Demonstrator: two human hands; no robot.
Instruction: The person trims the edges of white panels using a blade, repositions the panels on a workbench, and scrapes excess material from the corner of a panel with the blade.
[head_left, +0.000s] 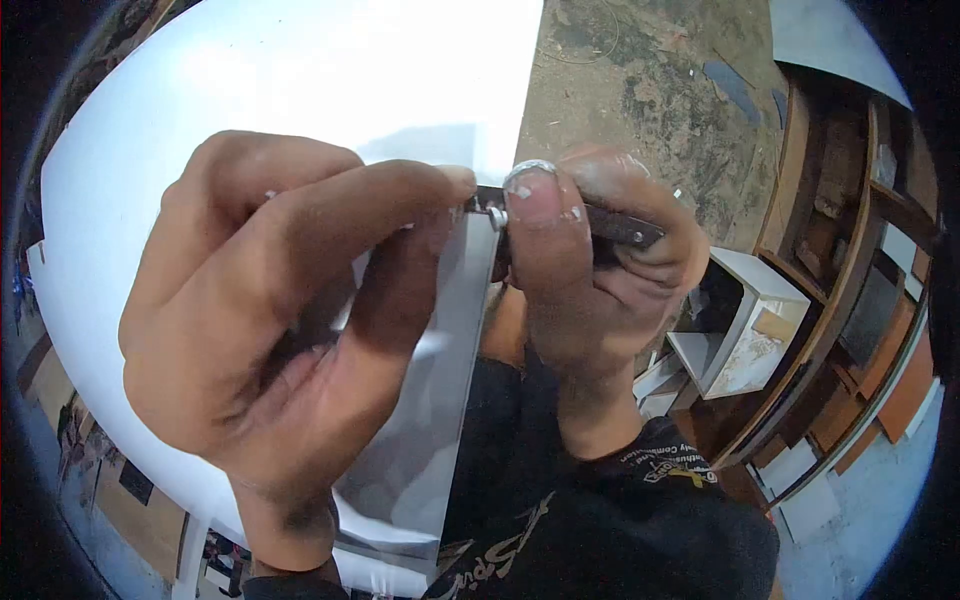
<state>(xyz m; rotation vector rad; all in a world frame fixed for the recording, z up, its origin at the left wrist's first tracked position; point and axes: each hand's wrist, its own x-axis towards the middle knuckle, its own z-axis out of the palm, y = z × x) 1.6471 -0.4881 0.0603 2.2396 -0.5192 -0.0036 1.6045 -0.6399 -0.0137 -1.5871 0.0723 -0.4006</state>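
Close in front of me, a narrow dark strip (622,226) with a small round spot near its right end spans both hands. My right hand (600,260) is closed around it, thumb pressed on top, with white smears on the thumb and fingertips. My left hand (270,290) pinches at the strip's left end between thumb and index finger. A small whitish round piece (497,217) shows between the two hands, too small to name. Beneath the left hand lies a large white panel (330,70), its straight edge running under the hands.
A stained concrete floor (650,90) lies beyond the panel. At the right stand a white open box (760,300) and a brown wooden frame (800,385) with board offcuts (890,370) around it. My black shirt (600,520) fills the bottom.
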